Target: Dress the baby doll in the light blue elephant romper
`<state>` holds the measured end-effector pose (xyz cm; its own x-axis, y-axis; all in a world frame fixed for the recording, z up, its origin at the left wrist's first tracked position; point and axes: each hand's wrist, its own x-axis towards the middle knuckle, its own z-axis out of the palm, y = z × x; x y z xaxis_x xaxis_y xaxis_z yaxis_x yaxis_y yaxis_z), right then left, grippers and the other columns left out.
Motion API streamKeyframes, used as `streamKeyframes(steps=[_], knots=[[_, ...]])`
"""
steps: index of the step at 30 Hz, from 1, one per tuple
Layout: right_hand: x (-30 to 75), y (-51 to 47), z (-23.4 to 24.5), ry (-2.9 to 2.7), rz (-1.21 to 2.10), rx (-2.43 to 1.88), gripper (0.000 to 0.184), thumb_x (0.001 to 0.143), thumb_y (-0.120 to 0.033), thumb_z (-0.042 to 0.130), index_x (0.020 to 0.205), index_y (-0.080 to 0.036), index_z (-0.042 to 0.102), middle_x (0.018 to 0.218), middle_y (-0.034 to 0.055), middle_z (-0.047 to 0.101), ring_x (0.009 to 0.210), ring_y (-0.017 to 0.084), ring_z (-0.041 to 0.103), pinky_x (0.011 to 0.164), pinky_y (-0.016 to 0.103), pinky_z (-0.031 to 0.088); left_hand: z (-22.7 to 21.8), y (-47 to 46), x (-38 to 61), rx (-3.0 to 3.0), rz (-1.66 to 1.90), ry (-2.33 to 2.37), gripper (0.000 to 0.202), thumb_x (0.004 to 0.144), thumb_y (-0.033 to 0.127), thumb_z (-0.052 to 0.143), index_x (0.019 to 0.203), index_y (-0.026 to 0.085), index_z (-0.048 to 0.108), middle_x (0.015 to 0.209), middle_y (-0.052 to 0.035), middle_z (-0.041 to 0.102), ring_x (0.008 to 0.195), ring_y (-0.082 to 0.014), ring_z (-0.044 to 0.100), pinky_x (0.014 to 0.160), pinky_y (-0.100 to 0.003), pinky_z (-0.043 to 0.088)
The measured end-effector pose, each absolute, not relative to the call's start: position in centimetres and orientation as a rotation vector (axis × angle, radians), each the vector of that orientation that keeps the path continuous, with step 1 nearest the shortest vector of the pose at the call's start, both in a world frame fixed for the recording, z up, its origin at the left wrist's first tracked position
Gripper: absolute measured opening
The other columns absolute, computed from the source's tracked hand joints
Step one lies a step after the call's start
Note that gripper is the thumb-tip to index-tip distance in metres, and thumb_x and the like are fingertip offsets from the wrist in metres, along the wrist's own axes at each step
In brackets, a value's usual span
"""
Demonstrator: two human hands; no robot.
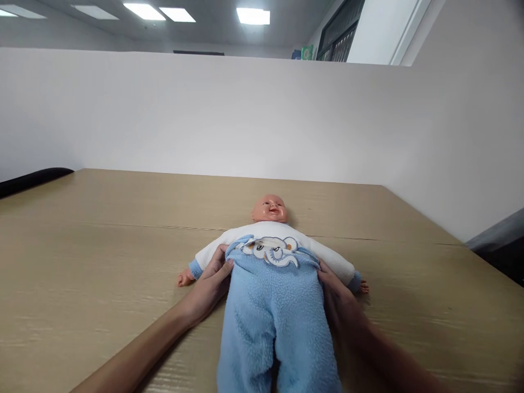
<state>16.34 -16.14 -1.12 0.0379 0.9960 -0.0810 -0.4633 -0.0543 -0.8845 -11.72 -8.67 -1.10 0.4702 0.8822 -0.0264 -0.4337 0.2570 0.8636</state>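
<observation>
A baby doll (271, 209) lies on its back on the table, head away from me and arms spread. It wears a white long-sleeved top (333, 259) with blue cuffs. Light blue fleece overalls (274, 305) with an elephant face on the bib (272, 250) cover its legs and belly. My left hand (213, 281) grips the overalls at the left side of the waist, thumb on top. On the right side of the waist, my right hand (338, 289) is closed on the overalls' edge, its fingers partly hidden. The feet end is cut off by the frame.
The wood-look table (123, 262) has a seam running across it behind the doll's shoulders. A white partition (229, 120) rises at its far edge and on the right. Dark objects, perhaps chair parts, show at the left edge (36, 179) and right edge (501, 251).
</observation>
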Motion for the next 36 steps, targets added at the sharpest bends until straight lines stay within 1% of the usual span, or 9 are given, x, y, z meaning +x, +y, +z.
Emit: streamKeyframes(steps=[4, 6, 9, 12, 17, 21, 30, 33, 36], knots=[[16.7, -16.3, -2.0, -0.960, 1.091, -1.190, 0.034, 0.096, -0.045, 0.067, 0.125, -0.031, 0.077, 0.150, 0.0020, 0.068, 0.155, 0.034, 0.041, 0.135, 0.047, 0.020, -1.1, -8.5, -11.8, 0.948, 0.949, 0.553, 0.022, 0.104, 0.041, 0.070, 0.113, 0.027, 0.056, 0.129, 0.0004, 0.062, 0.096, -0.0134, 0.056, 0.090, -0.026, 0.045], [16.7, -16.6, -2.2, -1.030, 0.958, -1.295, 0.032, 0.097, -0.049, 0.064, 0.121, -0.031, 0.076, 0.139, 0.0041, 0.071, 0.147, 0.035, 0.047, 0.129, 0.047, 0.027, -1.2, -8.5, -11.8, 0.960, 0.922, 0.553, 0.021, 0.105, 0.041, 0.068, 0.117, 0.027, 0.057, 0.130, -0.0015, 0.062, 0.102, -0.0158, 0.057, 0.091, -0.028, 0.045], [16.5, -16.9, -2.2, -1.127, 0.958, -1.275, 0.022, 0.101, -0.047, 0.058, 0.108, -0.030, 0.070, 0.106, 0.0031, 0.069, 0.112, 0.031, 0.058, 0.101, 0.042, 0.045, -1.4, -8.3, -12.0, 0.979, 0.895, 0.556, 0.022, 0.106, 0.040, 0.066, 0.123, 0.028, 0.058, 0.129, -0.0029, 0.062, 0.104, -0.0173, 0.057, 0.092, -0.029, 0.044], [16.4, -17.2, -1.9, -1.196, 0.954, -1.211, 0.015, 0.102, -0.041, 0.056, 0.100, -0.029, 0.062, 0.093, -0.0003, 0.057, 0.090, 0.025, 0.050, 0.083, 0.037, 0.041, -1.6, -8.0, -12.4, 1.042, 0.882, 0.577, 0.020, 0.107, 0.041, 0.066, 0.121, 0.029, 0.059, 0.124, -0.0015, 0.062, 0.103, -0.0166, 0.056, 0.093, -0.028, 0.042], [16.5, -17.3, -1.0, -1.336, 0.820, -1.172, 0.014, 0.105, -0.040, 0.057, 0.100, -0.027, 0.060, 0.100, 0.0007, 0.057, 0.099, 0.025, 0.052, 0.091, 0.038, 0.040, -1.4, -7.5, -13.6, 1.397, 0.928, 0.679, 0.023, 0.103, 0.045, 0.069, 0.115, 0.025, 0.062, 0.108, -0.0009, 0.060, 0.104, -0.0192, 0.054, 0.093, -0.029, 0.040], [16.3, -16.7, -0.4, -1.343, 0.779, -1.225, 0.018, 0.105, -0.045, 0.061, 0.104, -0.027, 0.060, 0.095, -0.0001, 0.056, 0.091, 0.024, 0.053, 0.084, 0.037, 0.043, 0.2, -7.8, -13.8, 1.731, 1.046, 0.705, 0.028, 0.102, 0.048, 0.070, 0.106, 0.021, 0.063, 0.101, -0.0021, 0.057, 0.098, -0.0198, 0.053, 0.088, -0.030, 0.040], [16.9, -14.3, -1.8, -1.261, 0.894, -1.332, 0.039, 0.100, -0.064, 0.065, 0.108, -0.026, 0.064, 0.103, 0.0029, 0.070, 0.100, 0.028, 0.064, 0.090, 0.039, 0.050, 0.5, -6.8, -12.6, 1.614, 0.921, 0.925, 0.040, 0.106, 0.062, 0.056, 0.103, 0.022, 0.057, 0.094, 0.0015, 0.052, 0.087, -0.0176, 0.047, 0.082, -0.029, 0.041], [17.3, -15.0, -2.2, -1.297, 0.858, -1.405, 0.041, 0.099, -0.066, 0.067, 0.093, -0.025, 0.067, 0.089, 0.0017, 0.066, 0.089, 0.027, 0.060, 0.085, 0.040, 0.047, 0.0, -7.4, -13.4, 1.697, 0.832, 0.997, 0.042, 0.107, 0.063, 0.051, 0.101, 0.023, 0.057, 0.101, -0.0004, 0.056, 0.099, -0.0212, 0.051, 0.092, -0.031, 0.043], [17.1, -15.5, -2.5, -1.263, 0.863, -1.427, 0.043, 0.098, -0.068, 0.066, 0.087, -0.027, 0.066, 0.089, 0.0016, 0.067, 0.091, 0.028, 0.059, 0.089, 0.042, 0.047, -0.4, -8.3, -13.7, 1.594, 0.838, 1.032, 0.039, 0.107, 0.063, 0.052, 0.109, 0.025, 0.060, 0.117, -0.0031, 0.063, 0.124, -0.0263, 0.052, 0.109, -0.034, 0.041]])
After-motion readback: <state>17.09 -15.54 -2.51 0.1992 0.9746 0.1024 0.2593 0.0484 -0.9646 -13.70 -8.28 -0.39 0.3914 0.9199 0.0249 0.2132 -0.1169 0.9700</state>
